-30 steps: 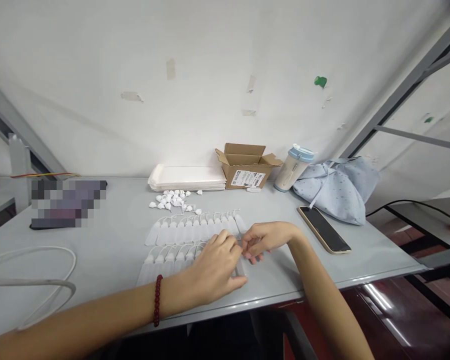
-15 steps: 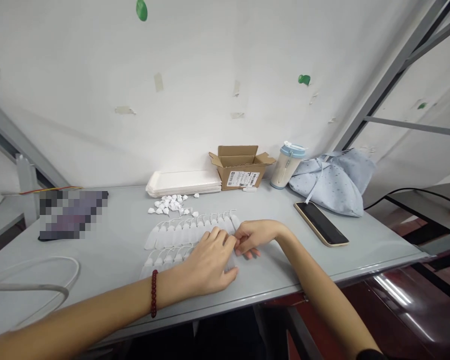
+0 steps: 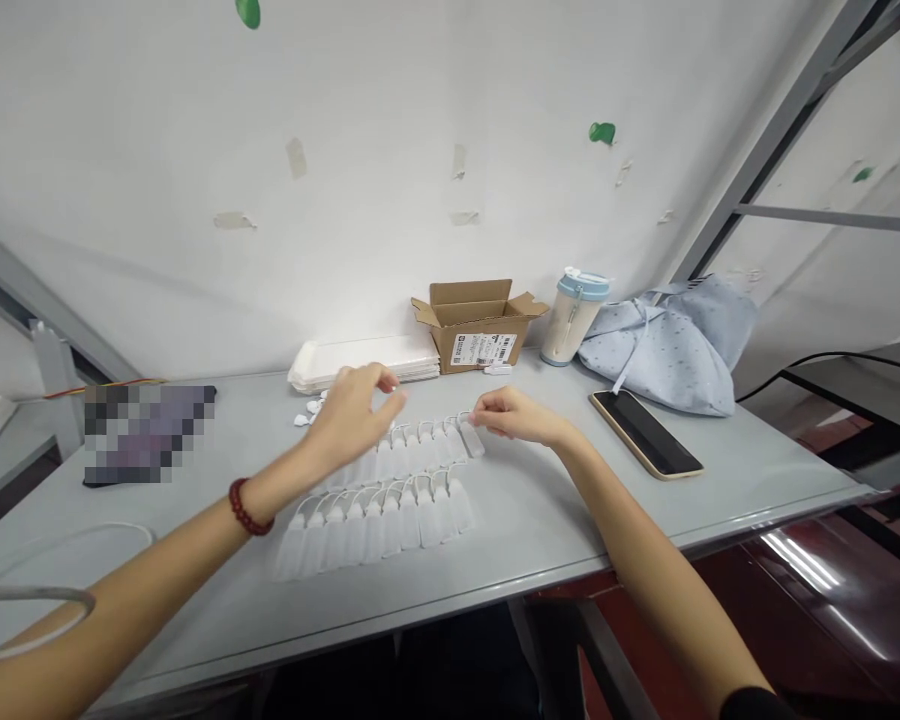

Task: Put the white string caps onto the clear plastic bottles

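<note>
The left hand (image 3: pixel 354 412), thumb and fingers parted, partly hides the far row of pale looped tags (image 3: pixel 427 452) and the small white pieces (image 3: pixel 301 419) beyond it. The right hand (image 3: pixel 519 412) has its fingers drawn together at that row's right end, whether gripping a loop I cannot tell; the near row of tags (image 3: pixel 384 526) lies on the counter (image 3: pixel 540 520), nearer than both hands.

Illegible label (image 3: pixel 484 350) on the cardboard box (image 3: pixel 480 327)
</note>
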`<state>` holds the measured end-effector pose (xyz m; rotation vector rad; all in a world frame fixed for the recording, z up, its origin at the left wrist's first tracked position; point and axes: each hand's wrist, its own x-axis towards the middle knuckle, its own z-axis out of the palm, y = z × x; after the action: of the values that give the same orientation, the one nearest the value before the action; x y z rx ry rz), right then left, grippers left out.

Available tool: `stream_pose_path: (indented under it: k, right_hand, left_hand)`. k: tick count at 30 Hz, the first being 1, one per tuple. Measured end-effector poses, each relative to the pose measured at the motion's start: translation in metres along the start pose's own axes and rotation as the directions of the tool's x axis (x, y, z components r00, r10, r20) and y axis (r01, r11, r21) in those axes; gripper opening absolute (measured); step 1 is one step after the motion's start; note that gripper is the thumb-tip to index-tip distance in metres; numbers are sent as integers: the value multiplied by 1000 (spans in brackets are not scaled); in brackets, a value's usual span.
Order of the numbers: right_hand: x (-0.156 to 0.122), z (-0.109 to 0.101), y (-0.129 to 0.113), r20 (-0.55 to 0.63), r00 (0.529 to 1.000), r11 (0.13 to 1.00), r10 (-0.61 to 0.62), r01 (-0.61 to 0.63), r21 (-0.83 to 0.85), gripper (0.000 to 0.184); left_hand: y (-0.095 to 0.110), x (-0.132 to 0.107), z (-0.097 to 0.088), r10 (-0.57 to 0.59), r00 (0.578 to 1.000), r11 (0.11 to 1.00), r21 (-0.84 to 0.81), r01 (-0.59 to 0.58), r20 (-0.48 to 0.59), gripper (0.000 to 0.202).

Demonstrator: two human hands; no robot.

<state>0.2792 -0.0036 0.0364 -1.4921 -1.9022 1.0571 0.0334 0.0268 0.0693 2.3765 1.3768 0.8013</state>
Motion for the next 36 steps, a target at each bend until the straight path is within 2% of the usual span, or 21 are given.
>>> stream_pose_path:
  k: [1, 3, 4, 6, 9, 11, 13, 16, 22, 28, 36]
  right_hand:
    - [4, 1, 5, -125, 992, 999, -7, 2, -41, 23]
    - [13, 3, 16, -337, 941, 987, -45, -11, -162, 23]
    - [18, 3, 22, -398, 915, 979, -58, -25, -201, 21]
    - [28, 1, 35, -472, 878, 966, -78, -52, -255, 17]
    - [39, -4, 53, -538, 834, 935, -122, -86, -345, 20]
    - [44, -7, 64, -555, 816, 907, -161, -100, -410, 29]
    - [47, -8, 73, -538, 821, 879, -192, -100, -466, 36]
    - [49, -5, 82, -500, 841, 843, -209, -104, -528, 43]
    - [54, -2, 84, -491, 859, 688, -145, -269, -675, 47]
    - [59, -3, 79, -520, 845, 667, -126, -316, -674, 44]
    - [60, -4, 83, -516, 851, 658, -98, -334, -675, 36]
  left_hand:
    - [-8, 8, -5, -54, 998, 999, 3, 54, -41, 19]
    - [-25, 21, -11, -138, 987, 990, -35, 136, -81, 17]
    - [-32, 25, -12, -165, 982, 986, -49, 160, -95, 17]
    - [-45, 30, -11, -163, 985, 986, -44, 160, -65, 18]
    - [-60, 34, -3, -49, 995, 998, 36, 46, 84, 19]
    - [-68, 37, 4, 33, 984, 993, 104, -52, 173, 22]
    - [-74, 39, 9, 68, 973, 984, 146, -102, 221, 25]
    - [-78, 41, 10, 70, 960, 984, 139, -110, 271, 25]
    - [-75, 36, 9, 106, 901, 981, 107, -165, 420, 15]
    - [-76, 41, 17, 113, 901, 983, 82, -162, 419, 16]
    - [-72, 37, 20, 55, 950, 997, 42, -71, 307, 21]
